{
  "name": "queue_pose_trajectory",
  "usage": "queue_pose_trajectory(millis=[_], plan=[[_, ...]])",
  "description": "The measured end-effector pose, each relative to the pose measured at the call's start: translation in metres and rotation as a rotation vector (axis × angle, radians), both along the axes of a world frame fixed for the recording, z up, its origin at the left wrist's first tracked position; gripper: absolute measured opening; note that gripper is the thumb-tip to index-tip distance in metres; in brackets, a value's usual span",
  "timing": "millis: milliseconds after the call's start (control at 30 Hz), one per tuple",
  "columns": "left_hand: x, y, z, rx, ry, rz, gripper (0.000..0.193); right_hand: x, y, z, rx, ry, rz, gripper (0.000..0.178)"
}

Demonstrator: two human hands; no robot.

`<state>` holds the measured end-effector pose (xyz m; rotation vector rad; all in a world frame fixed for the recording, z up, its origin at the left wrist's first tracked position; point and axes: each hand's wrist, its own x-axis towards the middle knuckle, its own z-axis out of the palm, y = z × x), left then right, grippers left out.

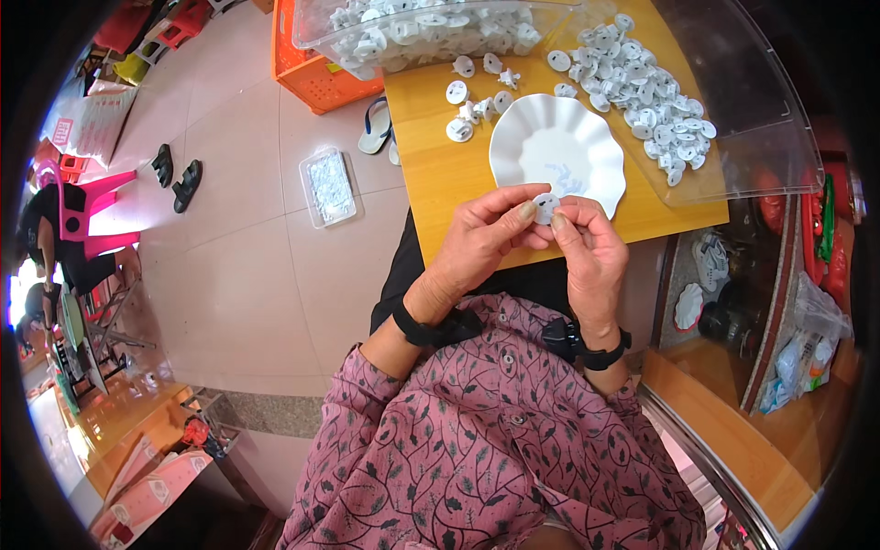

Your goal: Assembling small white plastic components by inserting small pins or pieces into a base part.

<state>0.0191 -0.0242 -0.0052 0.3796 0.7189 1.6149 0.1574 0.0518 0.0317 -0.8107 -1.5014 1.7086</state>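
Between both hands, just in front of the plate, is a small round white plastic part (546, 208) with dark openings in its face. My left hand (486, 234) pinches it from the left with thumb and fingers. From the other side my right hand (591, 246) grips its edge, thumb against the rim. Beyond them lies a white plate (587, 174) with a wavy rim, holding several tiny pale-blue pieces (561, 174). Left of the plate sits a small group of similar white parts (477, 110). A larger heap of them (646, 96) spreads to its right.
A clear plastic bin (431, 37) full of white parts stands at the table's (431, 183) far side, near an orange crate (325, 84). A transparent tray (761, 137) holds the right heap. On the floor are a clear box (330, 188), black sandals (186, 183) and slippers (374, 128). Someone sits far left.
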Motion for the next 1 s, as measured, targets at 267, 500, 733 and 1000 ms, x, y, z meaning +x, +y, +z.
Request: queue_pose_trajectory(millis=[267,500,733,1000], plan=[[-0.003,-0.001,-0.002,0.056,-0.098,-0.010,0.040,-0.003,-0.004,0.010,-0.021,-0.005,-0.009,0.007],[-0.001,0.001,0.000,0.068,-0.130,0.006,0.038,-0.005,-0.006,0.006,0.148,-0.036,-0.052,0.005],[0.001,0.001,0.000,0.061,-0.114,0.028,0.036,-0.004,-0.005,-0.001,0.200,-0.047,-0.077,0.005],[0.003,0.001,0.001,0.059,-0.077,0.050,0.037,-0.004,-0.005,-0.003,0.253,-0.101,-0.102,0.005]])
